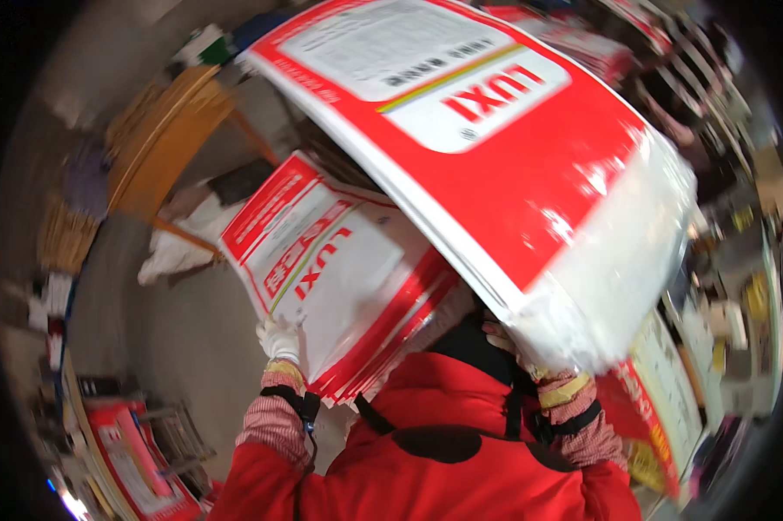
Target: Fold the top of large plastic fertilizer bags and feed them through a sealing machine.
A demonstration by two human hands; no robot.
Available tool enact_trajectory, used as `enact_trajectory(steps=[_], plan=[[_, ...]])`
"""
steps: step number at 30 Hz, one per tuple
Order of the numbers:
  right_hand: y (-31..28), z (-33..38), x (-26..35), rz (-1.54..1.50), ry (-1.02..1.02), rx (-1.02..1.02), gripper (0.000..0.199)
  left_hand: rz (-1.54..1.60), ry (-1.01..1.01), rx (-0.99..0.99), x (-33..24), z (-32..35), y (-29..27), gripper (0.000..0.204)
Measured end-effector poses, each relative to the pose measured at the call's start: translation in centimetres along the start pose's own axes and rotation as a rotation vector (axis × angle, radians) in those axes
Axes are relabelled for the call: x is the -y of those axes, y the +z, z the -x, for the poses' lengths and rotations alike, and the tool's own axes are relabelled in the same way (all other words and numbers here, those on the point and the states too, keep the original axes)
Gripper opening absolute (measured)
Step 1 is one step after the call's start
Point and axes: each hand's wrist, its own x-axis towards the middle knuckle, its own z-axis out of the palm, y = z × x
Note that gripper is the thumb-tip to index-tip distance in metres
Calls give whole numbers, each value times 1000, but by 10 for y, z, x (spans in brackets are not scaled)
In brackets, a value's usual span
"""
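A large stack of flat red and white plastic bags [574,187], with a clear shiny end, is tilted across the upper right. My right hand [506,341] is under its near edge, with curled fingers mostly hidden by the plastic. Below and to the left, a second stack of red and white bags [356,282] slants in front of my body, its layered edges showing. My left hand [279,339], in a white glove, grips the left edge of this lower stack. The upper stack overlaps the lower one and covers part of it.
A wooden table [161,143] stands at the far left, with white crumpled sheeting [187,241] beside it. More red and white bags [139,464] lie at the lower left. Cluttered goods [743,317] line the right side, near a printed red and pale package [665,391].
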Motion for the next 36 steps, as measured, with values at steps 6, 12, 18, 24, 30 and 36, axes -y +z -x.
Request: enact_trajectory(steps=[6, 12, 18, 24, 30, 36], plan=[[9, 48, -33, -180, -134, 139, 40, 697, 1161, -68, -199, 99, -83, 39], [-21, 97, 72, 264, -69, 262, 29, 355, 1757, 18, -319, 212, -94, 33], [-73, 86, 79, -726, -178, -327, 18, 735, 1260, 815, -336, 198, -99, 13], [-92, 25, 119, -863, 111, -364, 28, 611, 1476, 659, -339, 198, -126, 14], [-107, -19, 110, -569, 163, -499, 31, 335, 1939, 497, -351, 195, -129, 19], [-94, -47, 124, 118, 19, -594, 40, 562, 1276, 775, -388, 180, -107, 25]])
